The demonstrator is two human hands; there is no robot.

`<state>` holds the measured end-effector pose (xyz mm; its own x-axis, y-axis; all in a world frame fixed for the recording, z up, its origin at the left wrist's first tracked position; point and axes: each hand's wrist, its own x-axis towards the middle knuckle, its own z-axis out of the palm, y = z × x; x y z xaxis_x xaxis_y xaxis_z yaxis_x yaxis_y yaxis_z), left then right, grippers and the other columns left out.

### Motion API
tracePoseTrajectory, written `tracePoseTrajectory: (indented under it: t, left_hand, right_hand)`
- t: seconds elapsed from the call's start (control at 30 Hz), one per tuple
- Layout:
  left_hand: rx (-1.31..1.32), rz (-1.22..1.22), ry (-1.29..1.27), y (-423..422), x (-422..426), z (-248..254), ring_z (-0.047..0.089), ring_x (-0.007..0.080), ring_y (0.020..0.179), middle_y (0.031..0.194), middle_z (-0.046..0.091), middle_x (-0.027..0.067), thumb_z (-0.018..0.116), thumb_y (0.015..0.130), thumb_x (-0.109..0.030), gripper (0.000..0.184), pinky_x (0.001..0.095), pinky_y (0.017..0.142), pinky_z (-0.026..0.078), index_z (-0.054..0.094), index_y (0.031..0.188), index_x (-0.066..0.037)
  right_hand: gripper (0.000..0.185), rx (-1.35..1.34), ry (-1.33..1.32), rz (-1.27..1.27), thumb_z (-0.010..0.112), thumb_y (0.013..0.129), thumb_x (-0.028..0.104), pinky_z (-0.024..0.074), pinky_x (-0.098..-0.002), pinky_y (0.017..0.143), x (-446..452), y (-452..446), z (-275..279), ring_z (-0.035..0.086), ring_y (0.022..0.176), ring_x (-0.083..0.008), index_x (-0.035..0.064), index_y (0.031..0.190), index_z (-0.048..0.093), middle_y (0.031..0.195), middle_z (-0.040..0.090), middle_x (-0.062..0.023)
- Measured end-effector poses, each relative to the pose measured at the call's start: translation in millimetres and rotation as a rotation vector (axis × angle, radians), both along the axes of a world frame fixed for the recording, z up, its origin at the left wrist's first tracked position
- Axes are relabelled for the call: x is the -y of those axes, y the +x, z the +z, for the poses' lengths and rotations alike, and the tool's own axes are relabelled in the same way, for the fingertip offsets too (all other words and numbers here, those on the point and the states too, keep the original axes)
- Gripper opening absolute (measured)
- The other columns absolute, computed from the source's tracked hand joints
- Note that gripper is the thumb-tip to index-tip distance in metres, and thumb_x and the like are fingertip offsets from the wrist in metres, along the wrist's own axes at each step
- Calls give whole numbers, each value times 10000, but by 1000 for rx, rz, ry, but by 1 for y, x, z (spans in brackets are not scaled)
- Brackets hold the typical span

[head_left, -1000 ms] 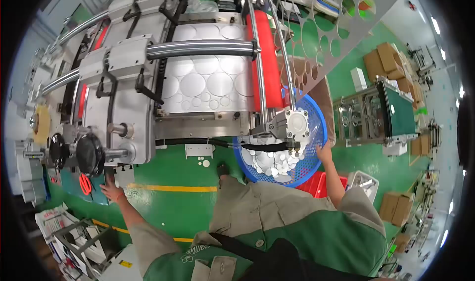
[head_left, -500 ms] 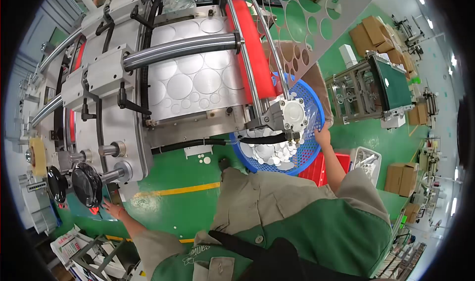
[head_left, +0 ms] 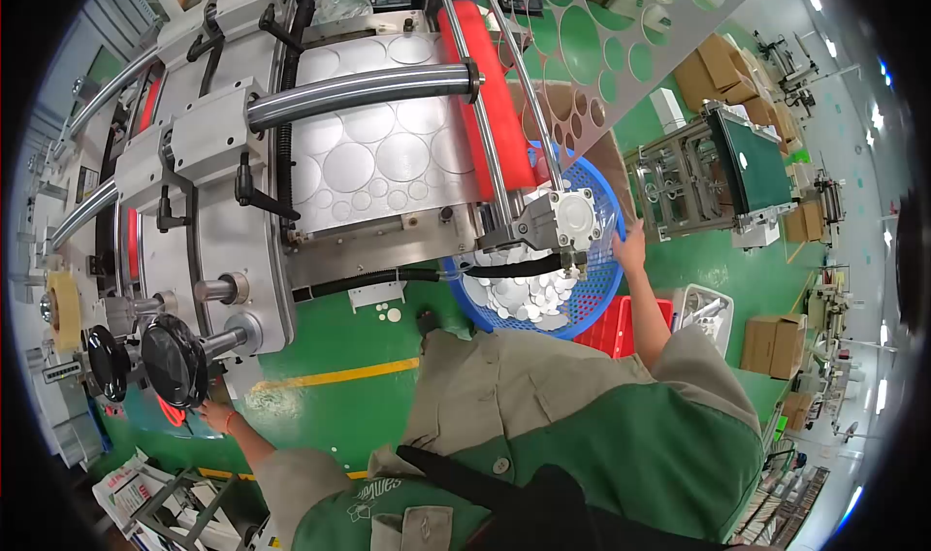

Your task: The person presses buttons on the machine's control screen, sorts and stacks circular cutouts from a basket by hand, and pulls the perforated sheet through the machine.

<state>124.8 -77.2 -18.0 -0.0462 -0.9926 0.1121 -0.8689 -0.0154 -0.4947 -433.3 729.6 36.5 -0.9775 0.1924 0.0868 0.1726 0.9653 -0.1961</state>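
My right hand (head_left: 630, 248) is closed on the right rim of a round blue plastic basket (head_left: 613, 284). Loose white discs (head_left: 529, 297) lie heaped inside it, partly hidden by the machine's corner. On the left, my left hand (head_left: 215, 416) is just below a black handwheel (head_left: 175, 362), fingers stretched out and apparently holding nothing. Above the basket is a roller die-cutting machine with a red roller (head_left: 488, 105). A sheet cut with circles (head_left: 376, 158) lies on its bed, and a perforated waste web (head_left: 630, 42) rises to the upper right.
A red crate (head_left: 621, 326) and a white bin (head_left: 706, 313) stand right of the basket. A small conveyor (head_left: 742, 168) and cardboard boxes (head_left: 774, 345) are farther right. A few discs (head_left: 390, 313) lie on the green floor. A metal-framed rack (head_left: 199, 507) is at lower left.
The view has shifted slightly. My left hand has come a little closer under the black handwheel. The right hand stays on the basket rim, slightly higher.
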Motion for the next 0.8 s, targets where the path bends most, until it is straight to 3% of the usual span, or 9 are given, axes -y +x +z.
tracePoseTrajectory:
  t: [0.37,0.5,0.53,0.57,0.6,0.67,0.7,0.73,0.8]
  left_hand:
    - [62,42,-22,-6,-2,-2,460,297,1183,1475,259,55,421,909,-163,460,379,884,483,374,1359,-249]
    - [-48,-324,-208,9,1,-12,464,294,1178,1315,467,53,448,903,-311,495,422,954,407,398,1372,-162]
    - [-34,-289,-325,39,28,-65,409,315,1241,1359,426,75,554,853,-366,684,450,1006,355,257,1440,-180]
    - [34,-229,51,22,12,-21,348,340,1286,1393,377,131,701,730,-410,953,471,1028,329,140,1466,-181]
    - [-60,-342,-109,48,39,-66,311,352,1306,1434,312,167,803,585,-419,1158,474,1039,317,94,1470,-183]
    - [-526,15,154,18,27,-15,316,362,1305,1403,358,184,697,689,-488,924,493,1032,317,269,1421,-119]
    - [-654,13,104,6,16,-9,402,378,1234,1324,438,215,617,757,-479,738,465,1009,353,408,1340,-78]
    - [-989,1,-95,1,19,-38,488,389,1140,1241,518,212,574,809,-419,591,433,964,395,487,1271,-60]
    - [-1369,-79,-67,-56,-35,4,545,363,1085,1090,618,193,499,902,-306,410,401,890,432,555,1193,-23]
  right_hand:
    - [506,-286,-445,363,607,867,211,354,-353,1007,150,-23,178,480,1201,-276,38,1314,447,1274,516,-171]
    - [472,-219,-610,391,609,868,144,379,-317,981,176,-11,186,525,1145,-215,28,1301,462,1252,543,-142]
    - [472,-196,-708,448,596,874,113,395,-320,967,174,-17,173,530,1129,-210,23,1311,442,1230,549,-145]
    - [506,-184,-878,547,583,868,71,413,-335,955,169,-22,159,534,1123,-224,27,1338,400,1204,556,-155]
    - [591,-137,-959,546,592,839,30,433,-341,942,142,-44,125,538,1114,-236,42,1374,341,1217,543,-165]
    - [598,16,-1075,434,530,867,74,431,-367,954,115,-69,91,539,1104,-262,54,1408,275,1267,503,-173]
    - [569,0,-1068,321,485,892,123,427,-379,958,116,-81,76,534,1108,-273,56,1413,267,1265,504,-178]
    - [570,14,-875,605,477,894,136,429,-377,957,129,-60,104,528,1108,-272,69,1418,262,1284,480,-188]
    - [553,63,-1175,384,459,906,151,439,-367,939,163,-49,127,524,1104,-262,86,1419,264,1296,453,-188]
